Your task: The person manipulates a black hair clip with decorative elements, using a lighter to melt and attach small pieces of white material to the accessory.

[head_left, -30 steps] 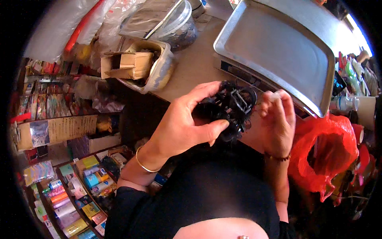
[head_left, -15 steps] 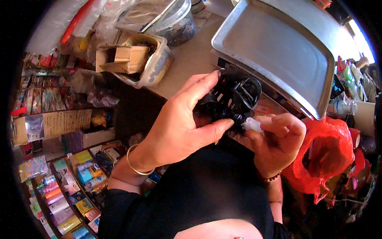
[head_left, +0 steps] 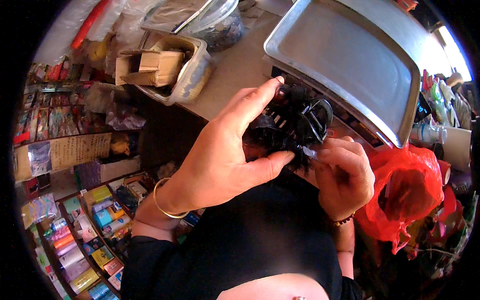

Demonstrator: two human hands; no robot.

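Note:
In the middle, my left hand (head_left: pixel 225 145) is closed round a black hair claw clip (head_left: pixel 316 120). The clip shows a coiled metal spring, plastic teeth and dark hair-like strands. My left thumb presses its near side and the fingers reach along the far side. On the clip's right, my right hand (head_left: pixel 345 172) pinches a small translucent whitish piece (head_left: pixel 311 152) between thumb and curled fingers. Its tip touches or nearly touches the clip's lower right edge. What exactly the piece is, I cannot tell, as the fingers cover part of it.
A metal tray (head_left: pixel 345 65) lies beyond my hands. At the right hangs a red plastic bag (head_left: pixel 417 182). A plastic tub (head_left: pixel 197 82) holding a cardboard box (head_left: pixel 162 67) stands at the back left, beside a clear round bucket (head_left: pixel 217 30). Goods fill shelves (head_left: pixel 75 200) at the left.
My right hand has turned and its fingers have curled in closer to the clip. Less of the whitish piece shows now. My left hand keeps its hold on the clip.

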